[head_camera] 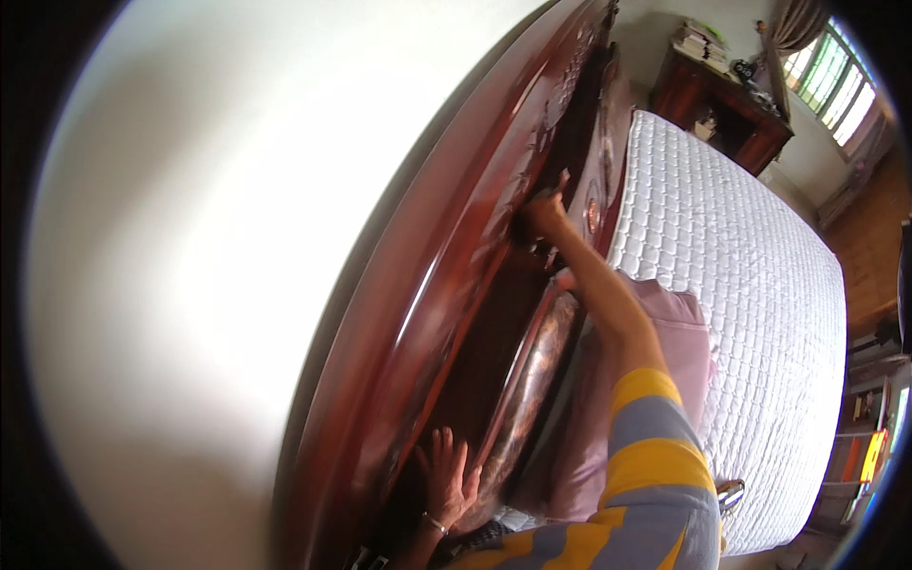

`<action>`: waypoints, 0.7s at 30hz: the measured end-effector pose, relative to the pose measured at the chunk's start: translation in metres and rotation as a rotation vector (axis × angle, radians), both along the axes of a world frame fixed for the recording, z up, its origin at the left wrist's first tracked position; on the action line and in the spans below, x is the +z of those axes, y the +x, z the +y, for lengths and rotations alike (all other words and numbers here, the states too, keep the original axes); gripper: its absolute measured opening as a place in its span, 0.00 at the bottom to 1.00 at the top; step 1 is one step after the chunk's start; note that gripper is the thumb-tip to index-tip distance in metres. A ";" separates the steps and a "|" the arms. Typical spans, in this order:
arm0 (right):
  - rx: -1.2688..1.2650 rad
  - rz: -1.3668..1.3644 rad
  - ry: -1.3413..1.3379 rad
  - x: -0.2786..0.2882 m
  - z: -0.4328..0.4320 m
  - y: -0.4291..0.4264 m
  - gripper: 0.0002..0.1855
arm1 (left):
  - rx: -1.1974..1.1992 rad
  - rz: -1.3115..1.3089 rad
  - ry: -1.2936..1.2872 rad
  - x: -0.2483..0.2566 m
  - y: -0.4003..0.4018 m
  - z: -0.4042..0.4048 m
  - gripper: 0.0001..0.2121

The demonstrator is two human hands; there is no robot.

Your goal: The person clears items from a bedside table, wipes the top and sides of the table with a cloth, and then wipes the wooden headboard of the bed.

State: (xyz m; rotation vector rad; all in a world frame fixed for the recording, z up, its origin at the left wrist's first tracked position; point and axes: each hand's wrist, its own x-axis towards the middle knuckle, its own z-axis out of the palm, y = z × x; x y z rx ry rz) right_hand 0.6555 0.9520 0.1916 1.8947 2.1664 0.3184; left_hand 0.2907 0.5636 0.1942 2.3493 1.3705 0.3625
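Note:
A glossy dark-red wooden headboard (399,342) runs diagonally before me along the white wall. My left hand (449,477), with a bracelet at the wrist, rests with fingers spread on the dark ledge (484,349), its thumb at the rim of a shiny brown padded panel (534,377). Farther along, my right hand (545,214) reaches down at the ledge, one finger sticking up. Its other fingers are blurred and in shadow, so I cannot tell whether it holds something. Beneath my right arm lies a pink pillow (677,328).
A white quilted mattress (755,342) spreads out to the right. Beyond it stands a dark wooden cabinet (712,100) with stacked books (702,43) on top, near a window (833,78). A small shiny object (730,495) lies at the mattress's near side.

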 end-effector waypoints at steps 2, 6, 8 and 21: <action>0.100 0.258 -0.072 0.010 -0.037 -0.032 0.18 | -0.007 -0.036 0.081 -0.010 -0.005 -0.006 0.28; -0.039 -0.002 0.091 -0.006 -0.128 -0.116 0.21 | -0.032 -0.066 0.155 -0.012 0.002 -0.014 0.29; 0.055 0.050 0.248 -0.002 -0.180 -0.167 0.21 | -0.006 -0.037 0.197 -0.021 -0.011 -0.013 0.29; -0.061 3.025 -0.010 0.046 -0.388 -0.216 0.19 | 0.092 -0.446 0.028 -0.014 -0.014 -0.018 0.25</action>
